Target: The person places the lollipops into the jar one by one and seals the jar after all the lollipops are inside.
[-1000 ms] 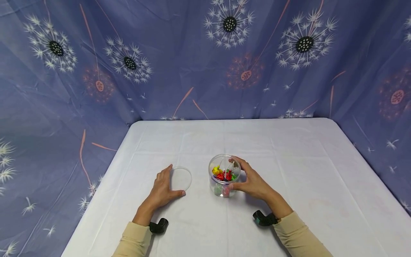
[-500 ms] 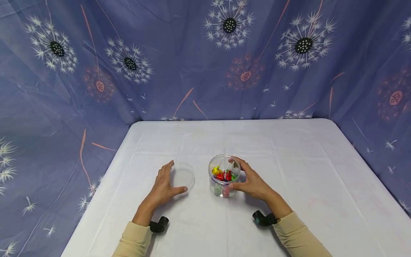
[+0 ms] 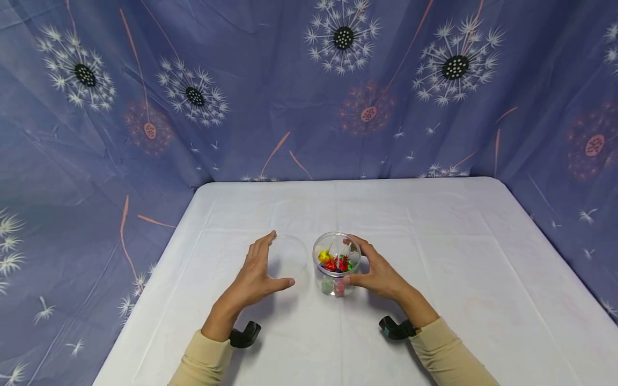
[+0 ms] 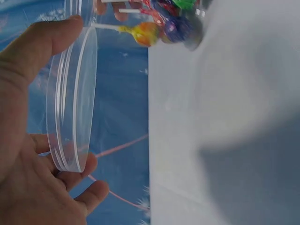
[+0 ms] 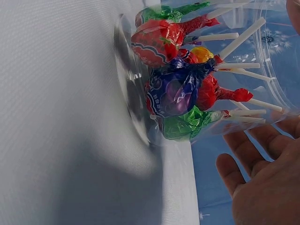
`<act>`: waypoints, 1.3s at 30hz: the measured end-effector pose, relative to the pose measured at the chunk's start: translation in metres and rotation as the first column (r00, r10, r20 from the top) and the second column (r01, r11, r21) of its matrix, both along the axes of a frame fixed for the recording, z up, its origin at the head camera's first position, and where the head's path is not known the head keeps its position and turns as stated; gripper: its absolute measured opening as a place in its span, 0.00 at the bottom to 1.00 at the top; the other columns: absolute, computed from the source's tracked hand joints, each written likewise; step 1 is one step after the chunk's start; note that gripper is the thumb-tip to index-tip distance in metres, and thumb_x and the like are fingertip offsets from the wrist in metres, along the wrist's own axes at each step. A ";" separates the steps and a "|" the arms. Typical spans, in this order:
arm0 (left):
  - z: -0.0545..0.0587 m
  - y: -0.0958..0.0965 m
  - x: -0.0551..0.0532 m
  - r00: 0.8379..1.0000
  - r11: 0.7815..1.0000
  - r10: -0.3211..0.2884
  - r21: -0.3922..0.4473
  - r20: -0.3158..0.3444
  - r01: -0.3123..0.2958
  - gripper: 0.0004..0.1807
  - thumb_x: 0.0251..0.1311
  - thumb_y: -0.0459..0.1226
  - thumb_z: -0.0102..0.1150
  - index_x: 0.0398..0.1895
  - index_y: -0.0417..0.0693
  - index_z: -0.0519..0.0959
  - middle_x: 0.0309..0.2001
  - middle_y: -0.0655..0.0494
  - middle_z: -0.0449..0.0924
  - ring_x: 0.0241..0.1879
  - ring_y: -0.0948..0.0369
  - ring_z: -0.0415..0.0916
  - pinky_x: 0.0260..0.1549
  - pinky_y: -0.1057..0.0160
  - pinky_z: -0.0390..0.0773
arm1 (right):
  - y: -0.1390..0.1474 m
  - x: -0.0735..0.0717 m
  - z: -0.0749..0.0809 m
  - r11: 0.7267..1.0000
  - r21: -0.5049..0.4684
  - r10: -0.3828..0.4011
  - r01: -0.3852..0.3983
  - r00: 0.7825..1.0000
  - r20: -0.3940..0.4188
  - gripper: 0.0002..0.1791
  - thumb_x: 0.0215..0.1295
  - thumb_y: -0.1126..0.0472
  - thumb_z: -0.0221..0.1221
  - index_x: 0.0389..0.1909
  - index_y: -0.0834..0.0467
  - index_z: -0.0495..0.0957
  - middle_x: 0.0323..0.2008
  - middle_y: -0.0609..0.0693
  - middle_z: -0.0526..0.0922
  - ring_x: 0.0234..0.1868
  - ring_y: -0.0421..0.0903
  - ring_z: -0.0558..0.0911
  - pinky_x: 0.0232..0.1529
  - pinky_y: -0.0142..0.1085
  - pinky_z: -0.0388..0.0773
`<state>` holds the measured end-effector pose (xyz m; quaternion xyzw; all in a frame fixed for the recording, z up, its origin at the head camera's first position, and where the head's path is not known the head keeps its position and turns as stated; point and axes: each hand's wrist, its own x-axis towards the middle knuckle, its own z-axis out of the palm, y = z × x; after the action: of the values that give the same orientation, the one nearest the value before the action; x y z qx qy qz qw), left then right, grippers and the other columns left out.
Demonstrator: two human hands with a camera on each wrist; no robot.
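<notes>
My left hand (image 3: 253, 276) holds a clear round lid (image 4: 85, 108) by its rim, thumb on one side and fingers on the other. The lid is off the table, just left of a clear plastic jar (image 3: 318, 280). That jar stands upright and uncapped. Inside it are several wrapped lollipops (image 5: 176, 91) in red, green, purple and yellow, their white sticks pointing up. My right hand (image 3: 381, 273) grips the jar from its right side, thumb at the front and fingers behind. Part of the jar's far side is hidden by this hand.
A white cloth covers the table (image 3: 425, 225). Behind and beside it hangs a blue curtain (image 3: 270, 86) with dandelion prints. Each wrist wears a black camera (image 3: 246, 335) on a strap.
The left hand has raised the lid off the table and carried it right, closer to the jar. The right hand and the jar have stayed in place.
</notes>
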<state>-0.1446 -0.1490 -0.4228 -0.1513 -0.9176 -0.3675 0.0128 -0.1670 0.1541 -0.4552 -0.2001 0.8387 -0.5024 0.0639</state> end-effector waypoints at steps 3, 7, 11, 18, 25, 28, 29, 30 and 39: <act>0.004 0.005 0.001 0.999 0.999 -0.021 -0.026 -0.036 0.020 0.60 0.39 0.46 0.76 0.73 0.48 0.48 0.70 0.49 0.54 0.69 0.53 0.51 0.64 0.45 0.63 | 0.000 0.000 -0.001 1.000 0.006 0.002 -0.002 1.000 -0.006 0.51 0.47 0.48 0.72 0.70 0.41 0.54 0.68 0.48 0.65 0.65 0.61 0.64 0.62 0.66 0.59; 0.008 0.009 0.002 0.998 0.999 -0.031 -0.034 -0.057 0.029 0.60 0.38 0.45 0.76 0.73 0.49 0.48 0.70 0.49 0.55 0.69 0.53 0.51 0.64 0.46 0.64 | 0.001 0.000 -0.001 1.000 0.007 0.001 -0.001 1.000 -0.010 0.51 0.47 0.48 0.71 0.70 0.42 0.54 0.67 0.48 0.65 0.65 0.61 0.64 0.61 0.66 0.59; 0.013 0.010 0.001 0.997 0.999 -0.045 -0.025 -0.069 0.044 0.60 0.39 0.45 0.76 0.74 0.50 0.47 0.70 0.50 0.54 0.69 0.54 0.51 0.63 0.47 0.65 | 0.001 0.001 -0.001 1.000 0.002 -0.005 0.005 1.000 -0.012 0.51 0.47 0.48 0.72 0.70 0.41 0.54 0.67 0.48 0.65 0.65 0.61 0.64 0.61 0.66 0.59; 0.018 0.010 -0.003 0.986 0.994 -0.091 0.046 -0.141 0.098 0.61 0.40 0.42 0.76 0.74 0.54 0.45 0.71 0.53 0.53 0.69 0.54 0.53 0.63 0.46 0.65 | 0.003 0.001 0.000 1.000 0.007 -0.006 0.006 1.000 -0.014 0.51 0.47 0.48 0.71 0.71 0.43 0.53 0.67 0.48 0.65 0.65 0.61 0.65 0.61 0.65 0.60; 0.022 0.015 -0.009 0.975 0.979 -0.121 0.143 -0.184 0.149 0.63 0.39 0.41 0.77 0.75 0.59 0.43 0.70 0.57 0.55 0.70 0.54 0.55 0.65 0.44 0.62 | 0.003 0.000 -0.001 1.000 -0.007 -0.006 0.006 1.000 -0.001 0.51 0.46 0.48 0.72 0.70 0.40 0.53 0.67 0.48 0.65 0.66 0.61 0.64 0.63 0.64 0.59; 0.025 0.019 -0.012 0.971 0.967 -0.141 0.181 -0.191 0.177 0.63 0.39 0.40 0.77 0.75 0.60 0.43 0.70 0.57 0.56 0.70 0.57 0.54 0.66 0.44 0.60 | 0.002 0.001 -0.001 1.000 -0.012 -0.005 0.005 1.000 0.003 0.51 0.46 0.48 0.72 0.70 0.40 0.53 0.68 0.48 0.64 0.66 0.60 0.65 0.63 0.63 0.59; 0.026 0.020 -0.014 0.969 0.963 -0.151 0.192 -0.193 0.189 0.63 0.39 0.40 0.77 0.75 0.60 0.43 0.70 0.57 0.56 0.70 0.57 0.53 0.66 0.44 0.60 | 0.002 0.001 -0.001 1.000 -0.013 -0.004 0.004 1.000 0.005 0.51 0.46 0.48 0.72 0.70 0.40 0.53 0.68 0.48 0.64 0.66 0.60 0.65 0.63 0.63 0.59; 0.027 0.022 -0.015 0.967 0.958 -0.163 0.202 -0.197 0.203 0.63 0.39 0.39 0.77 0.75 0.60 0.43 0.70 0.56 0.56 0.69 0.57 0.53 0.66 0.44 0.60 | 0.002 0.001 -0.001 1.000 -0.011 -0.005 0.005 1.000 0.007 0.52 0.46 0.48 0.72 0.70 0.40 0.53 0.68 0.47 0.64 0.66 0.60 0.65 0.63 0.63 0.59; 0.031 0.044 -0.028 0.927 0.897 -0.286 0.272 -0.243 0.348 0.62 0.41 0.36 0.76 0.75 0.59 0.42 0.70 0.53 0.54 0.70 0.57 0.49 0.67 0.52 0.62 | 0.002 0.001 -0.002 1.000 -0.009 -0.008 0.008 1.000 0.006 0.51 0.47 0.48 0.72 0.70 0.37 0.53 0.68 0.48 0.64 0.66 0.62 0.65 0.62 0.65 0.59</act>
<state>-0.1726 -0.1055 -0.3919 -0.3309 -0.8052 -0.4875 0.0670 -0.1658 0.1562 -0.4576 -0.1954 0.8372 -0.5068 0.0634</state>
